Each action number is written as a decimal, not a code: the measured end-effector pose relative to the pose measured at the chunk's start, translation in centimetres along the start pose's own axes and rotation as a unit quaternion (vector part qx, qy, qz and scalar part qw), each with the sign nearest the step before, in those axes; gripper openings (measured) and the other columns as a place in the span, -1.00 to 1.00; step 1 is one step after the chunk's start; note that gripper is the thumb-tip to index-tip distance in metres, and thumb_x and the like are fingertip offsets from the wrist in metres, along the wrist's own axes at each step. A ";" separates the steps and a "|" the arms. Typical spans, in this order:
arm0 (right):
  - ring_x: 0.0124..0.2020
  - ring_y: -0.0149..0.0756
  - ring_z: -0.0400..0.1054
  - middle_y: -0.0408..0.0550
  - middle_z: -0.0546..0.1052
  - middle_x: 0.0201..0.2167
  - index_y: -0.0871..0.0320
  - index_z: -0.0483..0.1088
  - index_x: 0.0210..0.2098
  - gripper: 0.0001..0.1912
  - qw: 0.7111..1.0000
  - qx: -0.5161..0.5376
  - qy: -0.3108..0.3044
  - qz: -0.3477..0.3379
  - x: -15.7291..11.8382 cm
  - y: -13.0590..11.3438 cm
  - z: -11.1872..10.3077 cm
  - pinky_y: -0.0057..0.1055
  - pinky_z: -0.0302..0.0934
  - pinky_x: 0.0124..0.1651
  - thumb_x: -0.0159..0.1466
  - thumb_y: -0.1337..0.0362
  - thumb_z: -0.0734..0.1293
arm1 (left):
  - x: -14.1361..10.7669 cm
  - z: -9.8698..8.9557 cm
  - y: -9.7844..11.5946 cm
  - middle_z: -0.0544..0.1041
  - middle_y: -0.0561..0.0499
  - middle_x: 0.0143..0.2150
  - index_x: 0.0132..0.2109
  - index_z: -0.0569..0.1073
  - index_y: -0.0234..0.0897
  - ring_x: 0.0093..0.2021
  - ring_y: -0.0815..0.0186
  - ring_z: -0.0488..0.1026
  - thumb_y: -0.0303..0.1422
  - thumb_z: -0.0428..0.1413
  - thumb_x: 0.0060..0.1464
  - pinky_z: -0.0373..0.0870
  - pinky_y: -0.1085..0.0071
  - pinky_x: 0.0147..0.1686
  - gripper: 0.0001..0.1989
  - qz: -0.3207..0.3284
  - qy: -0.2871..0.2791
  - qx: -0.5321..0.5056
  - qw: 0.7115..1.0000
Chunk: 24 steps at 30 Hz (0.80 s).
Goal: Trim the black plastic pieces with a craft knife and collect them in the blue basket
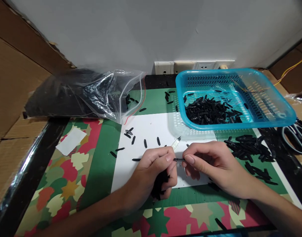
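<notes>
Between my two hands is a thin black strip [179, 159], pinched by thumb and forefinger at each end. My left hand [149, 168] also has its other fingers curled round a clump of black strips [161, 184] in the palm. My right hand [217, 164] grips the strip's right end, its lower fingers loosely bent. Both hands are just above a white sheet [126, 174]. Behind them lies a pale, pointed tool [176, 143], partly hidden by my left hand. Loose black strips [145, 143] are scattered on the sheet.
A blue plastic basket [240, 125] holding many black strips stands at the back right. Below it lies a pile of strips [250, 148], with scissors [293, 140] farther right. A clear zip bag [91, 95] full of black material is at the left, near a white paper scrap [71, 141].
</notes>
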State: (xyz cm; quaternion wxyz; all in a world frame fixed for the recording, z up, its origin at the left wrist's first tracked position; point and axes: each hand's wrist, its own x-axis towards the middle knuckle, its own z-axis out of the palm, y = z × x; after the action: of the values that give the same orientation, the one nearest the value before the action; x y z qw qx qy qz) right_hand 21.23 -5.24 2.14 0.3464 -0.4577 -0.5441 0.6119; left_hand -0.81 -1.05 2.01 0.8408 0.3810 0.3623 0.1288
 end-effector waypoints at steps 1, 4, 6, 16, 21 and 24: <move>-0.45 -0.40 0.38 -0.12 0.55 -0.46 0.19 0.54 -0.30 -0.60 1.000 0.002 -0.001 0.000 0.0 0.0 0.0 -0.48 0.25 -0.37 0.54 0.04 0.32 | 0.0 0.0 -0.1 0.29 0.19 -0.60 -0.34 0.27 -0.19 -0.68 0.44 0.24 0.02 0.08 0.35 0.04 0.56 -0.70 -0.57 0.000 -0.001 0.001 1.000; -0.44 -0.41 0.38 -0.14 0.54 -0.47 0.18 0.50 -0.32 -0.61 1.000 0.019 -0.002 0.006 -0.1 0.1 0.1 -0.49 0.26 -0.35 0.53 0.04 0.33 | 0.1 0.0 -0.2 0.28 0.18 -0.60 -0.36 0.26 -0.19 -0.68 0.44 0.25 0.03 0.08 0.35 0.03 0.56 -0.70 -0.55 0.002 -0.005 -0.001 1.000; -0.44 -0.41 0.37 -0.15 0.53 -0.47 0.18 0.48 -0.33 -0.62 0.999 0.030 -0.005 0.011 -0.1 0.1 0.1 -0.50 0.25 -0.34 0.53 0.04 0.34 | 0.1 0.1 -0.2 0.29 0.18 -0.60 -0.36 0.28 -0.20 -0.67 0.44 0.26 0.04 0.07 0.36 0.05 0.56 -0.68 -0.54 0.004 -0.008 0.001 1.000; -0.48 -0.43 0.31 -0.16 0.51 -0.50 0.18 0.46 -0.37 -0.59 0.991 0.121 -0.020 0.054 0.3 0.3 0.3 -0.51 0.21 -0.38 0.47 0.00 0.41 | -0.1 0.3 -0.1 0.30 0.17 -0.58 -0.37 0.27 -0.22 -0.64 0.47 0.28 0.01 0.07 0.40 0.11 0.58 -0.63 -0.54 0.008 -0.012 0.002 1.000; -0.47 -0.44 0.36 -0.16 0.52 -0.46 0.17 0.49 -0.31 -0.62 0.996 0.086 -0.002 0.026 0.4 0.2 0.2 -0.50 0.24 -0.37 0.53 0.03 0.33 | 0.1 0.1 -0.6 0.31 0.18 -0.57 -0.36 0.24 -0.20 -0.65 0.48 0.28 -0.01 0.07 0.41 0.09 0.61 -0.66 -0.55 0.020 0.000 -0.007 1.000; -0.47 -0.43 0.37 -0.19 0.52 -0.48 0.14 0.51 -0.26 -0.72 0.999 -0.041 0.020 -0.022 -0.1 0.2 0.3 -0.51 0.21 -0.39 0.54 0.15 0.32 | 0.1 0.0 -0.7 0.30 0.19 -0.57 -0.36 0.24 -0.21 -0.66 0.50 0.23 -0.02 0.08 0.40 0.09 0.62 -0.67 -0.55 0.013 -0.004 -0.016 1.000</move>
State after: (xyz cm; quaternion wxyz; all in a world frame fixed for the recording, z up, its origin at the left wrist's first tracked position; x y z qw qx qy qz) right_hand 21.03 -5.47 1.94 0.3516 -0.4715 -0.5717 0.5720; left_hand -0.74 -1.44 1.48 0.8465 0.3729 0.3515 0.1440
